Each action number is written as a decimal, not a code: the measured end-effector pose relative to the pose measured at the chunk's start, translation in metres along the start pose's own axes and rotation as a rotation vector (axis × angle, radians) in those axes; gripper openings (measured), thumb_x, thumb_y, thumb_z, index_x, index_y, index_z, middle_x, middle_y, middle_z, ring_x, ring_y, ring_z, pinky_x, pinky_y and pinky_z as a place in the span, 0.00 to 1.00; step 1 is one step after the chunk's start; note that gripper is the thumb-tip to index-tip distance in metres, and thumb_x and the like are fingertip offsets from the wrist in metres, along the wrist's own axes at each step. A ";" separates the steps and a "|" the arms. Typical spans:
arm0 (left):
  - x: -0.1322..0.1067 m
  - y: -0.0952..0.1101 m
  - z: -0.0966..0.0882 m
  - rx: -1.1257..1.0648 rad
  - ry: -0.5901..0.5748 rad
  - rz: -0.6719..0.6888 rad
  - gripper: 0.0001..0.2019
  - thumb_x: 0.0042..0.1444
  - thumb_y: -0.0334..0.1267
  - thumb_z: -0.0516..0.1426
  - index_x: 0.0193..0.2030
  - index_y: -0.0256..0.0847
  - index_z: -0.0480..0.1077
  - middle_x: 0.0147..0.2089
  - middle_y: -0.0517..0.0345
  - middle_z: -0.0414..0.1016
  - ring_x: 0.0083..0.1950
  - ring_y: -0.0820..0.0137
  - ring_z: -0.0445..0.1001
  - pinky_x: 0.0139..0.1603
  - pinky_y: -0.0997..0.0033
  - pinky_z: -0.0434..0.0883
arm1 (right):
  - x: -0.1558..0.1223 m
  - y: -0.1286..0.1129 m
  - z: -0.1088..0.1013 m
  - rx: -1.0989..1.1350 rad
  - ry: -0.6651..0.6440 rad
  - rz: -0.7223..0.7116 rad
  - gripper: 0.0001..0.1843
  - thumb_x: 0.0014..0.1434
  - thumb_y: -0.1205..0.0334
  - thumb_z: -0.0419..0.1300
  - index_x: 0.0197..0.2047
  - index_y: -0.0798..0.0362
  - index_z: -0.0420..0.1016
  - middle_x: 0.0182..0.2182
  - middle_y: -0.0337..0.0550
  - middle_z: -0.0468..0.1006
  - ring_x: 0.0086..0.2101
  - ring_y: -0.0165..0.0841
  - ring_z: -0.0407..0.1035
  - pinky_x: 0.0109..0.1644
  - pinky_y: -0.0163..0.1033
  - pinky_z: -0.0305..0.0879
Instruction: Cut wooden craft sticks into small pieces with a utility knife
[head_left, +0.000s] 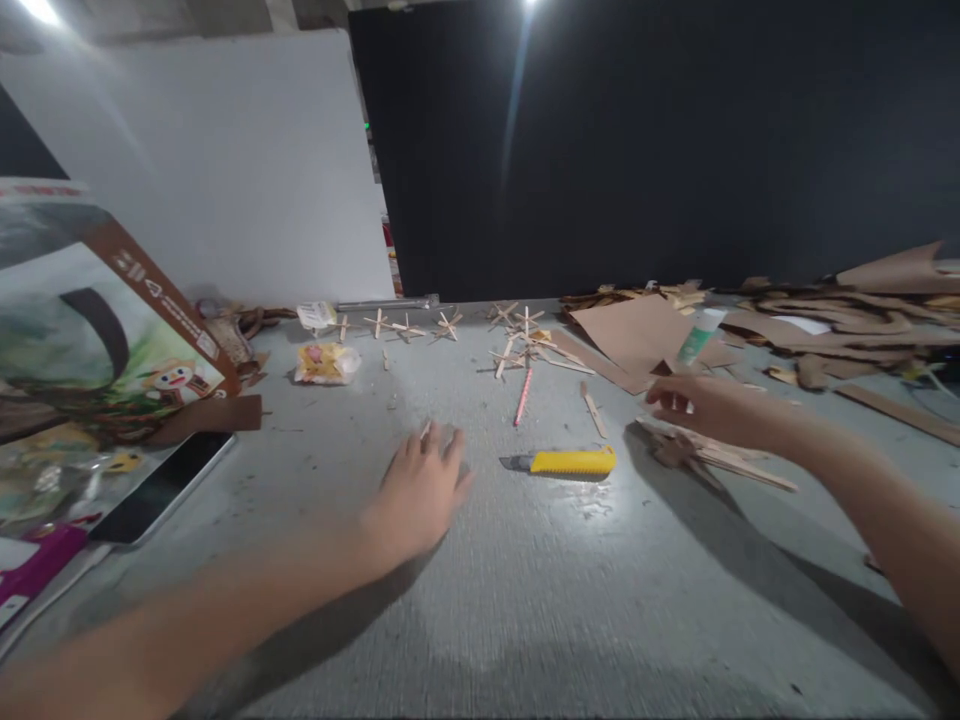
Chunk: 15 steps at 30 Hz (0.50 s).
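Observation:
My left hand (424, 490) is over the grey table near the middle, palm down, fingers spread and slightly blurred. Nothing clear shows in it. To its right lies a yellow utility knife (574, 461) with its blade pointing left. My right hand (690, 405) hovers just above a pile of flat wooden sticks (720, 455). Its fingers are loosely bent, with a gap by the thumb and nothing visible between them. A green-and-white tube (699, 338) stands tilted behind that hand. One loose wooden stick (592, 410) and a pink-and-white patterned pencil-like stick (523, 396) lie beyond the knife.
Several crossed-stick pieces (448, 325) line the back of the table. Brown cardboard scraps (630, 340) heap up at the back right. At left are a small yellow packet (326, 364), a phone (165, 488), a purple object (45, 565) and a large printed bag (97, 320).

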<state>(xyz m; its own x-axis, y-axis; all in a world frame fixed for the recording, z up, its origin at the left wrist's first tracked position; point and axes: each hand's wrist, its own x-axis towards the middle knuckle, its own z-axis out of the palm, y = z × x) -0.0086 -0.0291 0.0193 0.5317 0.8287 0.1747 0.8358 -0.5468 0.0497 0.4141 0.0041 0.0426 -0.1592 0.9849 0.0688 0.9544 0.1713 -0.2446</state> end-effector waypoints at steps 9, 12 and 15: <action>0.014 -0.063 0.019 0.050 -0.111 0.033 0.27 0.76 0.42 0.43 0.74 0.31 0.63 0.80 0.34 0.58 0.83 0.51 0.53 0.81 0.49 0.54 | -0.001 0.032 -0.020 0.008 -0.416 0.096 0.15 0.62 0.48 0.64 0.35 0.52 0.81 0.34 0.49 0.83 0.36 0.42 0.74 0.39 0.41 0.63; 0.034 -0.084 0.023 0.023 -0.058 -0.026 0.26 0.75 0.41 0.44 0.74 0.32 0.62 0.79 0.31 0.59 0.81 0.49 0.57 0.79 0.46 0.58 | 0.003 0.019 -0.013 -0.061 -0.339 0.085 0.16 0.63 0.47 0.61 0.36 0.51 0.78 0.33 0.48 0.82 0.34 0.40 0.71 0.37 0.41 0.60; 0.044 -0.096 0.027 -0.039 0.011 -0.062 0.24 0.74 0.40 0.46 0.71 0.31 0.64 0.76 0.28 0.64 0.79 0.48 0.62 0.77 0.46 0.61 | 0.004 0.007 -0.009 -0.027 -0.341 0.059 0.13 0.62 0.49 0.62 0.39 0.50 0.79 0.35 0.48 0.83 0.34 0.39 0.72 0.37 0.40 0.60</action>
<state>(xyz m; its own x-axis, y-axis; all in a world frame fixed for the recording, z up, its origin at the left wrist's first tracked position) -0.0619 0.0629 -0.0039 0.4773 0.8599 0.1811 0.8611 -0.4988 0.0988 0.4225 0.0089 0.0499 -0.1747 0.9459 -0.2734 0.9701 0.1178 -0.2122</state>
